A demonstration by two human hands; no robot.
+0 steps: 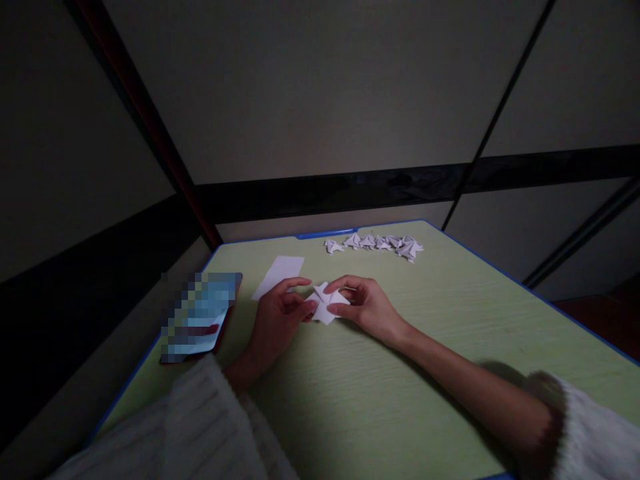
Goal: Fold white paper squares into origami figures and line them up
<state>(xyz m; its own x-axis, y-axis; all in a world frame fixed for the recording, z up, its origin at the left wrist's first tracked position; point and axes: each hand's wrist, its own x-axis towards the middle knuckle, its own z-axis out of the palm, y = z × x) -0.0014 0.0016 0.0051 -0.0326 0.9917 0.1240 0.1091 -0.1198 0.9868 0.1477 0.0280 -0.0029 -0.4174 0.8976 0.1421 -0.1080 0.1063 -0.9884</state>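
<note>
Between my two hands is a small piece of folded white paper (326,311), with pointed corners and flaps, just above the table or resting on it; I cannot tell which. My left hand (280,310) pinches its left corner with the thumb on top, while the index finger reaches out above it. From the other side my right hand (367,303) grips the paper, thumb on the near part and index finger on the upper flap. The other fingers of my right hand are curled and partly hidden.
A light green table (450,320) with a blue edge lies below. Several folded white paper figures (383,243) sit in a row at the back. A flat white paper sheet (280,272) lies behind my left hand. A lit tablet (205,317), partly blurred, lies at the left. Cabinet panels (320,93) stand behind.
</note>
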